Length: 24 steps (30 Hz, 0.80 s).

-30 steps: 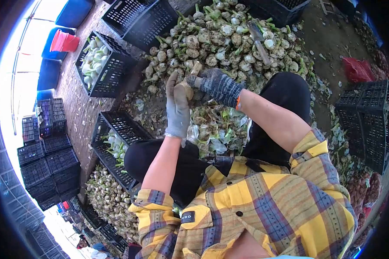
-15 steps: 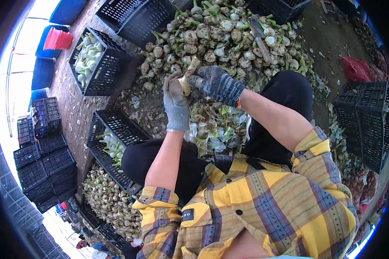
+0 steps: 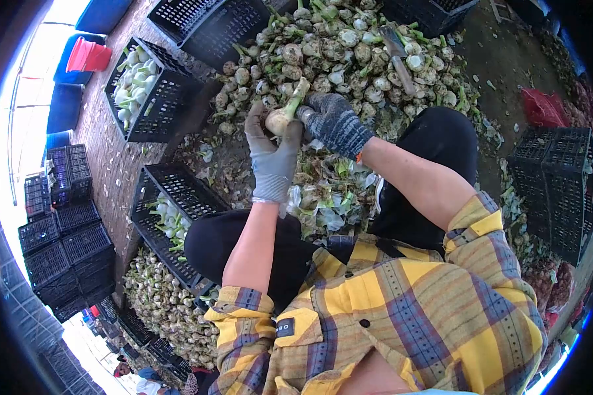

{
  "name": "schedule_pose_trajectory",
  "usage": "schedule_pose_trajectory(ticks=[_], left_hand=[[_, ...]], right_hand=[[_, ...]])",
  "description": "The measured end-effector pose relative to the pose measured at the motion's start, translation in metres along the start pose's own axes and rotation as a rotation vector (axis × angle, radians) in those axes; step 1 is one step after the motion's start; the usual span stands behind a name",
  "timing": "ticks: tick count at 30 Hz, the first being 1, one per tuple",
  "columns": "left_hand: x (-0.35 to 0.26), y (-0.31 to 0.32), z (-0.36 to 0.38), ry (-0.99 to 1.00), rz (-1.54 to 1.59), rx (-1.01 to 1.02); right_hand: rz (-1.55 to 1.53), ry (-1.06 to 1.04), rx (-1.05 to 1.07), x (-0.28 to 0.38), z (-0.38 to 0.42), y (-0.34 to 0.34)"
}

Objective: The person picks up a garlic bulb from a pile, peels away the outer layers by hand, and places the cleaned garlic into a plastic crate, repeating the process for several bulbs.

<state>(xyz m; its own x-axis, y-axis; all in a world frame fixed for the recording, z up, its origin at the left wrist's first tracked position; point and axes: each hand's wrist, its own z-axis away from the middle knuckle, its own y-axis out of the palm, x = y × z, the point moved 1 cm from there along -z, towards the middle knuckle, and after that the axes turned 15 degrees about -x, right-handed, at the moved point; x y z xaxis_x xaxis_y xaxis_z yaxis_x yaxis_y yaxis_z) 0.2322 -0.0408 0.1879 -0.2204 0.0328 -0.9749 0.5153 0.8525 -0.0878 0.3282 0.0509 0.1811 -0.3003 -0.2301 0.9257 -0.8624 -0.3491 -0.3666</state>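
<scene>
My left hand [image 3: 272, 148], in a grey coated glove, is closed around a garlic bulb [image 3: 281, 121]. The bulb is pale with some brown dirt, and its thick stem [image 3: 299, 96] slants up and right. Against the right side of the bulb, near the base of the stem, is my right hand [image 3: 336, 125] in a dark knitted glove, its fingers curled in; their tips are partly hidden. Just beyond both hands spreads a heap of dirty garlic bulbs [image 3: 323, 62]. A knife with a worn handle [image 3: 403, 76] lies on that heap. Peeled skins and leaves [image 3: 329, 197] cover the ground below my hands.
Black crates with whitish, green-stemmed bulbs stand at left, one farther off [image 3: 168, 99] and one by my knee [image 3: 194, 191]. Another black crate [image 3: 224, 33] stands behind. Stacked crates [image 3: 72, 263] and a second bulb heap [image 3: 168, 299] are at lower left. More crates [image 3: 553, 191] stand at right.
The garlic bulb has turned in my left hand and looks cleaner and paler. My right hand has shifted slightly right and down, its fingers more curled.
</scene>
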Motion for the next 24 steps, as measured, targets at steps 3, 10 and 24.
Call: schedule_pose_trajectory(ticks=[3, 10, 24], left_hand=[[-0.018, -0.005, -0.002, -0.389, 0.117, 0.069], [-0.005, -0.008, 0.0, -0.698, 0.216, 0.167], [-0.002, -0.008, 0.0, -0.727, 0.317, 0.166]], right_hand=[[-0.03, -0.026, -0.034, 0.003, 0.001, -0.003], [-0.068, 0.129, -0.023, 0.004, 0.004, -0.005], [-0.406, 0.374, 0.099, -0.003, 0.008, -0.001]])
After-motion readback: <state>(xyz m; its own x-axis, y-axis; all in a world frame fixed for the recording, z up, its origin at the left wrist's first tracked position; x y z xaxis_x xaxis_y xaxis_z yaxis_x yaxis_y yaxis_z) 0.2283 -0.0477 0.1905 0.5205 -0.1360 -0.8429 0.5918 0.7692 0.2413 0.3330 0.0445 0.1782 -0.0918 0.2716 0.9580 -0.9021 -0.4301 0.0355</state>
